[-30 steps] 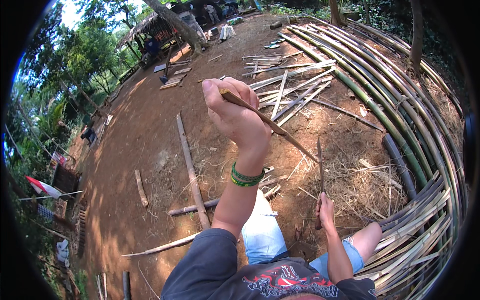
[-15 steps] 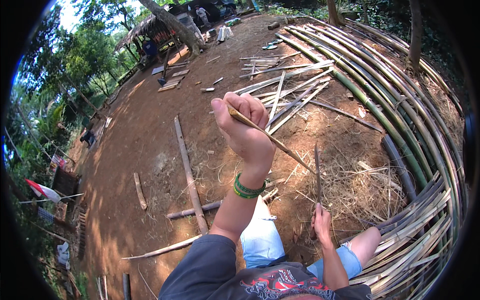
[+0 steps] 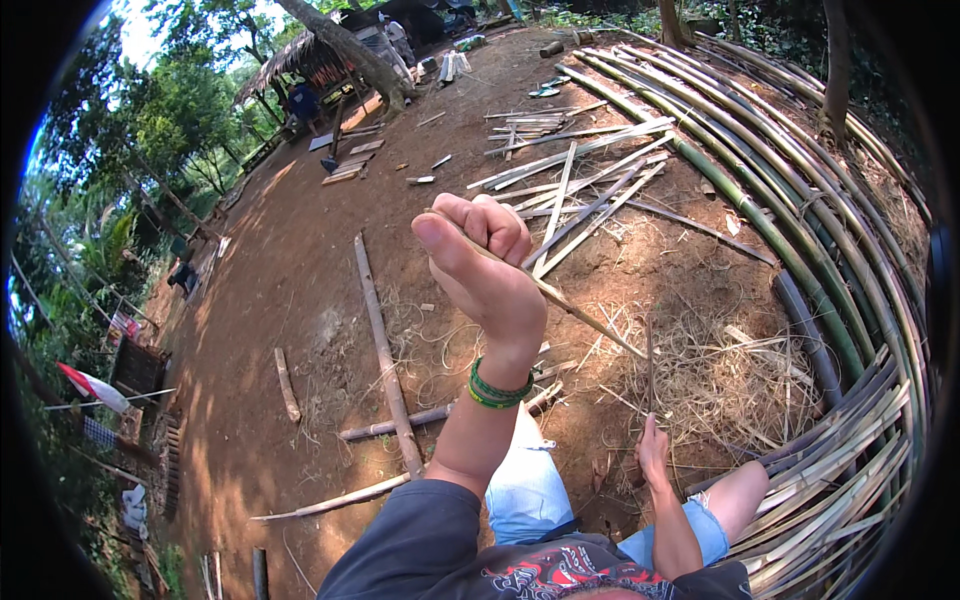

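Note:
Raised in front of me, my left hand (image 3: pixel 488 265) is closed in a fist around a thin bamboo strip (image 3: pixel 592 320). The strip slants down to the right from under the fist, and its far end is close to the knife. My right hand (image 3: pixel 652 452), low beside my bent knee, grips the handle of a long knife (image 3: pixel 650 370). Its narrow blade points up and away from me, seen nearly edge-on. Whether the strip and the blade touch I cannot tell. Pale shavings (image 3: pixel 740 385) lie on the dirt just right of the knife.
Split bamboo strips (image 3: pixel 830 470) pile up at my right, beside long green bamboo poles (image 3: pixel 760 200). More loose slats (image 3: pixel 590 205) lie ahead. A wooden pole (image 3: pixel 382 350) crosses another on the ground to the left. A thatched shelter (image 3: pixel 300 65) stands far off.
My left hand has drawn slightly left, its wrist turned, with the strip now mostly hidden behind the fist. The knife has tipped, its blade tip lower in view.

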A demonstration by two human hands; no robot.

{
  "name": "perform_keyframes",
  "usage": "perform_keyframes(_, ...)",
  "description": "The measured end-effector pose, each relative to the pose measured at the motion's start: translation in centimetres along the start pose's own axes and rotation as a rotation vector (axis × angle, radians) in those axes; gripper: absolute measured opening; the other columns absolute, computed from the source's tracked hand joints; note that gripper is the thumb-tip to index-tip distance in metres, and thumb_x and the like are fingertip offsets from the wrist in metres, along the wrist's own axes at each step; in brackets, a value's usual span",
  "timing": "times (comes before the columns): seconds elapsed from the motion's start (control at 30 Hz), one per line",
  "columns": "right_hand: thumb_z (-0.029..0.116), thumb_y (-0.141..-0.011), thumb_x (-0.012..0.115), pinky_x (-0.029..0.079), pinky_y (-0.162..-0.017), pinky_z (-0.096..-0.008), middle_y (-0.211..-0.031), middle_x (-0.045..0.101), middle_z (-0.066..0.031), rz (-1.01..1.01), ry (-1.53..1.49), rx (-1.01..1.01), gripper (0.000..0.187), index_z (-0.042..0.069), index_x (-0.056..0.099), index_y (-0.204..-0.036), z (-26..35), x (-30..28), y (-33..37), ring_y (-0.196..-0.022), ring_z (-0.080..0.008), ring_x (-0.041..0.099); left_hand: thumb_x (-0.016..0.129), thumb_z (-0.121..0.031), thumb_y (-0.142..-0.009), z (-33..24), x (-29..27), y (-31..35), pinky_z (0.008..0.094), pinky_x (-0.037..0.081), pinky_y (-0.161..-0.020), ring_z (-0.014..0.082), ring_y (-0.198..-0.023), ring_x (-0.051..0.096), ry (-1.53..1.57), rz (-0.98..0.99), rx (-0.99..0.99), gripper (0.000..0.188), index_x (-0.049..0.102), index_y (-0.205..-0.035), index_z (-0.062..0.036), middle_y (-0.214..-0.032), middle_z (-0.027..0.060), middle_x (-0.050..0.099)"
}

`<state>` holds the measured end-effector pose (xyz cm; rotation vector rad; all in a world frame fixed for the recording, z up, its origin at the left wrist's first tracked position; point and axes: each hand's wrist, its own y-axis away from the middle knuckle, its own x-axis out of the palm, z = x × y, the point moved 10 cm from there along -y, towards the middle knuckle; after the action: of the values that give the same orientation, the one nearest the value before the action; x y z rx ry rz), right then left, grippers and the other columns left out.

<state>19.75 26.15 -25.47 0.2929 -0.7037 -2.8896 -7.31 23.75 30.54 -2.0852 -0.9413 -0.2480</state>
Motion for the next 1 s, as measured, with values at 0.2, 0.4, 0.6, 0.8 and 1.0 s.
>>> perform_keyframes(0.2,0.053,-0.103,0.036,0.035,-0.042,-0.0299,-0.047,0.039,-0.0009,0.005,0.067,-0.356,0.064,0.006,0.044,-0.06,4.3,1.0,1.8,-0.041,-0.0135,0.043,0.031,-0.074,-0.094,-0.6,0.2,0.2,0.0244,0.015,-0.045,0.0077,-0.05,0.02,0.017,0.023,0.012,0.062,0.023,-0.075,-0.0157,-0.058,-0.0034,0.023)
perform_keyframes(0.4,0.059,-0.101,0.037,0.032,-0.039,-0.029,-0.048,0.039,0.0004,-0.006,-0.054,0.023,0.063,0.01,0.041,-0.061,-5.7,-1.7,-3.2,-0.039,-0.013,0.041,0.032,-0.075,-0.093,-0.2,0.8,0.7,0.025,0.015,-0.045,0.0081,-0.049,0.02,0.085,0.05,0.008,0.063,0.024,-0.074,-0.0155,-0.057,-0.0031,0.023)
perform_keyframes(0.6,0.055,-0.102,0.035,0.033,-0.039,-0.0277,-0.047,0.039,-0.0005,0.084,-0.068,-0.22,0.063,0.009,0.043,-0.062,0.6,2.0,1.0,-0.039,-0.012,0.041,0.031,-0.076,-0.093,-1.1,-0.2,0.8,0.0256,0.015,-0.046,0.009,-0.049,0.021,0.066,0.029,0.002,0.064,0.025,-0.073,-0.0153,-0.056,-0.0026,0.024)
perform_keyframes(0.8,0.057,-0.101,0.036,0.032,-0.039,-0.0287,-0.05,0.039,0.0001,-0.003,0.069,-0.11,0.062,0.01,0.043,-0.062,-3.5,-0.9,-4.1,-0.039,-0.012,0.039,0.032,-0.077,-0.092,-0.4,0.1,0.5,0.0257,0.016,-0.046,0.009,-0.049,0.021,0.077,0.029,-0.001,0.065,0.025,-0.074,-0.0152,-0.056,-0.0025,0.024)
perform_keyframes(1.0,0.05,-0.103,0.035,0.037,-0.053,-0.0399,-0.05,0.046,-0.0115,-0.078,0.206,-0.372,0.07,-0.003,0.047,-0.059,4.3,1.1,0.5,-0.049,-0.0223,0.046,0.032,-0.078,-0.091,-0.6,-0.5,0.5,0.0253,0.016,-0.047,0.0089,-0.049,0.021,0.07,0.004,-0.023,0.065,0.026,-0.074,-0.0155,-0.056,-0.0028,0.024)
